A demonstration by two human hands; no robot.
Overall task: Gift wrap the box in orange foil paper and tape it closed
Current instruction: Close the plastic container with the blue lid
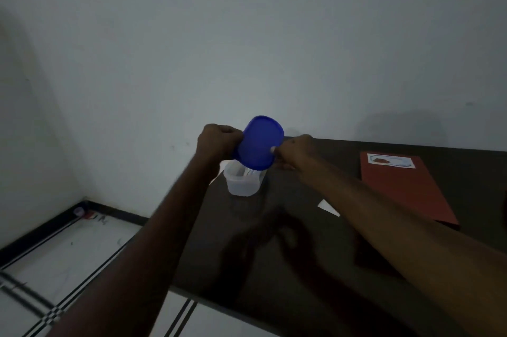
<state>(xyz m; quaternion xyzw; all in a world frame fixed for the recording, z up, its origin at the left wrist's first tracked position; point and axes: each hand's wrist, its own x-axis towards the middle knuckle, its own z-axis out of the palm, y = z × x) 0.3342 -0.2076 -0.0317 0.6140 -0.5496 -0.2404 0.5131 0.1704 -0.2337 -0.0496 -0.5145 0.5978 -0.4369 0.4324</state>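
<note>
A blue plastic lid (pixel 259 141) is held tilted in the air above a clear plastic container (pixel 242 181) that stands near the far left corner of the dark table (pixel 315 240). My left hand (pixel 218 140) grips the lid's left edge with curled fingers. My right hand (pixel 295 152) pinches its right edge. Something pale lies inside the container, too dim to make out. A flat orange-red sheet or folder (pixel 403 188) with a white label lies on the table at the right.
A small white scrap (pixel 327 207) lies on the table between the container and the orange sheet. A pale wall stands behind the table. Tiled floor with dark stripes (pixel 68 254) runs along the left, with small litter in the corner (pixel 85 213).
</note>
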